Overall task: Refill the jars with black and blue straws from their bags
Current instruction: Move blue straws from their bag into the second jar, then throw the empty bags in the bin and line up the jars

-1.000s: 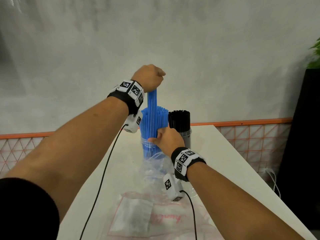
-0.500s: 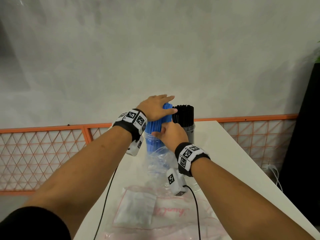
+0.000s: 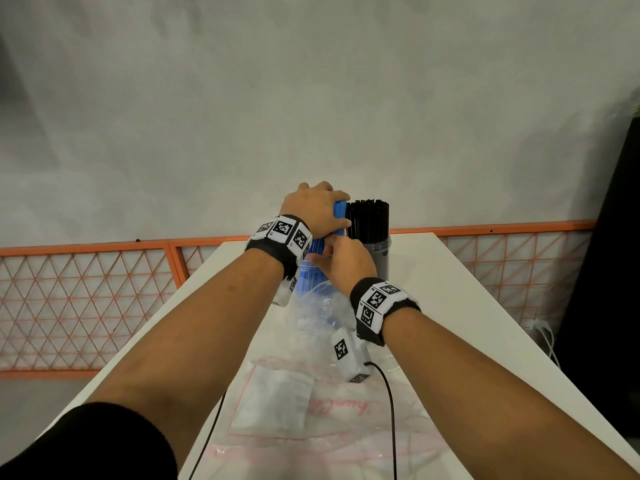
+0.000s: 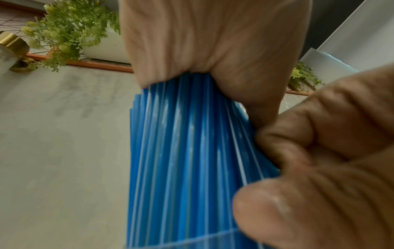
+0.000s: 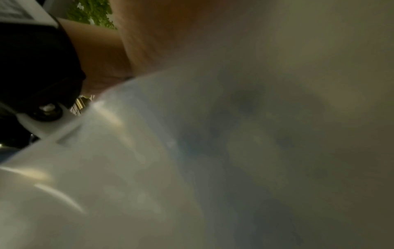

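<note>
The blue straws (image 3: 339, 216) stand in a clear jar (image 3: 306, 284) at the far middle of the white table (image 3: 460, 306). My left hand (image 3: 317, 207) cups their top ends, fingers bent over the far side and thumb on the near side. In the left wrist view the palm (image 4: 213, 42) sits on the blue straws (image 4: 187, 160). My right hand (image 3: 344, 261) grips the bundle's side just above the jar rim, its curled fingers (image 4: 319, 151) against the straws. Black straws (image 3: 369, 220) fill the jar (image 3: 381, 259) to the right.
A crumpled clear bag (image 3: 318, 310) lies just before the jars, and a flat clear bag with pink print (image 3: 311, 410) covers the near table. An orange lattice fence (image 3: 86, 299) runs behind. The right wrist view is blurred by plastic (image 5: 149, 168).
The raised blue bundle has gone down into the jar. My left hand dropped from a high grip to lie flat on the tops, then cupped over them. The right hand stayed at the side.
</note>
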The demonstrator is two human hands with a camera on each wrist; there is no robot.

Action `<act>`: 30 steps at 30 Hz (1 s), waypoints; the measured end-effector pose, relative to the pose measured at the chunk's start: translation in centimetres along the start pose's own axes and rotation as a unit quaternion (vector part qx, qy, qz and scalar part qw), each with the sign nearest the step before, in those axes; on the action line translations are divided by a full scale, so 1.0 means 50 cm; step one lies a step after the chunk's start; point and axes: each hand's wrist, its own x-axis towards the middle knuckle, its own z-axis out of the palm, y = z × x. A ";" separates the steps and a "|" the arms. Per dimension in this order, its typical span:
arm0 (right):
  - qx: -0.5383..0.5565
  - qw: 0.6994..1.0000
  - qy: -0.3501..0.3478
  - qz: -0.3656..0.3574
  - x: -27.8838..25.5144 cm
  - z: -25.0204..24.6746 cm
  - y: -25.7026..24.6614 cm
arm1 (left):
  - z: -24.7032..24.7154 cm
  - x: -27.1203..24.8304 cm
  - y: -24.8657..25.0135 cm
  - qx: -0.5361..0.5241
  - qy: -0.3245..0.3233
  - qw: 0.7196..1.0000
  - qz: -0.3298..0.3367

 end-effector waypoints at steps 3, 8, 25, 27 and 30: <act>0.002 1.000 0.009 -0.017 -0.023 -0.028 -0.011 | 0.002 -0.003 0.000 -0.002 0.008 1.000 0.003; -0.118 0.986 -0.115 -0.018 -0.115 -0.076 -0.015 | -0.006 -0.016 0.002 -0.054 0.034 0.998 -0.009; -0.260 0.862 -0.433 0.028 -0.294 -0.019 -0.004 | -0.010 -0.219 0.088 -0.469 0.065 0.868 -0.148; -0.259 0.878 -0.402 0.007 -0.303 -0.035 0.002 | -0.004 -0.248 0.095 -0.459 -0.062 0.870 -0.166; -0.167 0.948 -0.273 0.001 -0.295 -0.103 0.017 | -0.005 -0.299 0.112 -0.401 -0.190 0.887 -0.127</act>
